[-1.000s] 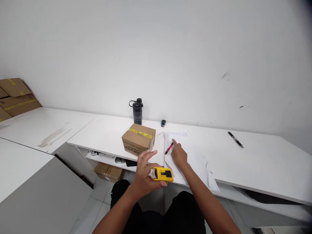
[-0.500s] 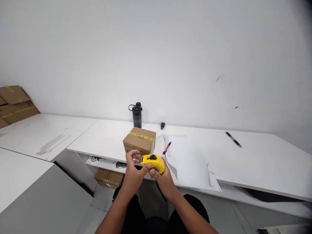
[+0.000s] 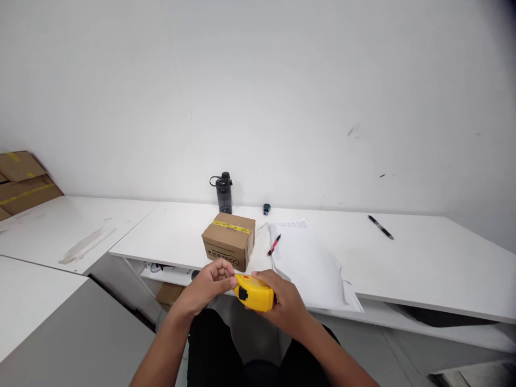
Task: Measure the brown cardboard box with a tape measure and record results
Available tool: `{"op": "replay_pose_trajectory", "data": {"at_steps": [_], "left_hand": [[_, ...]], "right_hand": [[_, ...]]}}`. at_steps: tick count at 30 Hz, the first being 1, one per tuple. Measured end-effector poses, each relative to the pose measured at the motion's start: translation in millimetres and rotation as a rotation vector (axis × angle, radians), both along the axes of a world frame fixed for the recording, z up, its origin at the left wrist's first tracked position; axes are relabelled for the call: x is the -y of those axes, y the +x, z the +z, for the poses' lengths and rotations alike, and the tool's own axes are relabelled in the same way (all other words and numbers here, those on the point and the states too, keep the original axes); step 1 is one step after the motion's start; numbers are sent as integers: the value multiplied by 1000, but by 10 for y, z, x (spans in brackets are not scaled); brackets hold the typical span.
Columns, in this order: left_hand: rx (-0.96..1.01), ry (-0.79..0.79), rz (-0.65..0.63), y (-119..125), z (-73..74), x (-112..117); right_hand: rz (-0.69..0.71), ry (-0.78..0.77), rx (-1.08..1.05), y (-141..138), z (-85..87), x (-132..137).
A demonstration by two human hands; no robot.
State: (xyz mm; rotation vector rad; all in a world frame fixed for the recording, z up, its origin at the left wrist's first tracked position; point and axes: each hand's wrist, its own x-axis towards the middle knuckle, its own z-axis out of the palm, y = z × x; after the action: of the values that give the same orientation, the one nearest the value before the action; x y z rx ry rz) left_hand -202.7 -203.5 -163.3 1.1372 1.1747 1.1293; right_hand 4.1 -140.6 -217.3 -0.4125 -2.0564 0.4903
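Note:
My right hand (image 3: 287, 301) is wrapped around a yellow tape measure (image 3: 258, 293) from its right side, fingers over its top edge. The black lock button on the case faces toward me. At the front end of the case, my left hand (image 3: 212, 284) has its fingers curled in and its thumb pressed against the tape mouth; the tape's end there is hidden by the fingers. Just beyond both hands a cardboard box (image 3: 229, 239) with yellow tape stands on the white table (image 3: 173, 231).
Behind the box stands a dark water bottle (image 3: 224, 193), with a watch (image 3: 266, 208) to its right. A red pen (image 3: 274, 245) lies on white paper sheets (image 3: 308, 269). Farther right is a black pen (image 3: 380, 227). More boxes (image 3: 24, 183) are stacked at far left.
The tape measure has turned and come lower, nearer me. My right hand now grips it from the side, and my left hand has shifted left to its front end.

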Motion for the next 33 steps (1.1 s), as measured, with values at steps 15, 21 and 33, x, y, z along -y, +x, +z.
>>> {"op": "replay_pose_trajectory", "data": {"at_steps": [15, 21, 33], "left_hand": [[-363, -231, 340, -1377, 334, -1468], [-434, -272, 246, -1201, 100, -1616], [-479, -113, 519, -1020, 62, -1555]], "right_hand": [[-742, -475, 53, 533, 160, -798], [-722, -436, 264, 43, 180, -835], [-678, -344, 320, -211, 203, -814]]}}
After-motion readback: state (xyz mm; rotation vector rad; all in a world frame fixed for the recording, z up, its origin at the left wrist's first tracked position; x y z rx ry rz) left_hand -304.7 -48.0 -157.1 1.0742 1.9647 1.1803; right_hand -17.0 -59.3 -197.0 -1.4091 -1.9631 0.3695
